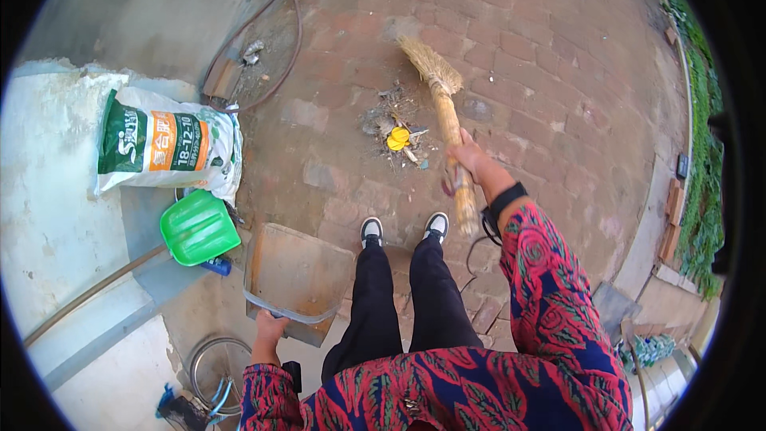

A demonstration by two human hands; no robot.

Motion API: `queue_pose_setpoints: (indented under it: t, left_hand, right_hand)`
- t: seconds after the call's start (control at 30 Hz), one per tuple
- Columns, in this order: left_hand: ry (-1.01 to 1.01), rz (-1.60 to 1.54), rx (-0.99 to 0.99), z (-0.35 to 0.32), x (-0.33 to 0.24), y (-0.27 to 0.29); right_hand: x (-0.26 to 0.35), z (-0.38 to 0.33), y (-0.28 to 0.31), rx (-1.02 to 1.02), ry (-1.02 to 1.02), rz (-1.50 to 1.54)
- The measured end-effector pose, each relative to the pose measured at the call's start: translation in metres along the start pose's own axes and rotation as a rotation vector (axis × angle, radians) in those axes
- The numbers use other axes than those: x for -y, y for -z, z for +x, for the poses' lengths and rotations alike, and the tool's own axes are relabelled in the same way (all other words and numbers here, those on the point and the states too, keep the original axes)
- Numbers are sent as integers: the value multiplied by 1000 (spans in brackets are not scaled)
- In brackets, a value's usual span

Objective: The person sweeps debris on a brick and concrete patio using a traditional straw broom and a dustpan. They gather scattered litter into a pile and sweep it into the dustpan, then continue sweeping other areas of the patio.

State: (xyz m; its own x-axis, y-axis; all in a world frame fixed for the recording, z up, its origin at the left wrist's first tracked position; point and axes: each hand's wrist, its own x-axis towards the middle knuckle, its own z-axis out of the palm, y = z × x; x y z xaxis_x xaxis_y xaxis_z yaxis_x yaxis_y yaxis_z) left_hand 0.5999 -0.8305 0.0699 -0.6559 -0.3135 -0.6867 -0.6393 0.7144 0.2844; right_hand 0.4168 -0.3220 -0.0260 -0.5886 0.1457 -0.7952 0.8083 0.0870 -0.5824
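Observation:
My right hand (467,161) grips the handle of a straw broom (441,104), whose bristles rest on the brick paving beyond a small pile of sweepings (391,124) with a yellow scrap (397,139) in it. My left hand (269,327) holds a rusty metal dustpan (297,271) by its near edge, low at my left side. My two black shoes with white toes (403,229) stand just behind the pile.
A white and green sack (163,144) lies at the left against a pale concrete ledge (48,191). A green plastic shovel (198,227) lies beside it. A hose (275,72) curves across the bricks at the back. A wire hoop (215,367) lies lower left; a hedge (706,128) borders the right.

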Motion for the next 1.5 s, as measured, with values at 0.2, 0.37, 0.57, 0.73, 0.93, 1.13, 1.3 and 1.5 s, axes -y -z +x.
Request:
queue_pose_setpoints:
  t: [0.2,0.37,0.57,0.73,0.93,1.13,1.3,1.5]
  left_hand:
    - [86,130,3,-27,5,-1]
    - [76,180,-7,-27,5,-8]
    - [-59,-84,-41,-22,4,-3]
    - [-8,-152,-37,-11,-13,2]
    - [73,-10,-164,-28,-43,-27]
    - [37,53,-56,-38,-64,-57]
    - [1,-32,-33,-50,-143,-77]
    - [43,-144,54,-32,-215,-78]
  right_hand:
    - [-52,-15,-59,164,-72,-525]
    - [-71,-92,-57,299,-145,-334]
    - [-64,-142,13,72,6,-19]
    - [-84,-109,91,-126,-3,211]
    - [-41,-9,149,-256,-87,419]
    - [-59,-33,110,134,-206,280]
    - [-65,-67,169,317,-190,627]
    - [-84,-104,241,-123,-180,855]
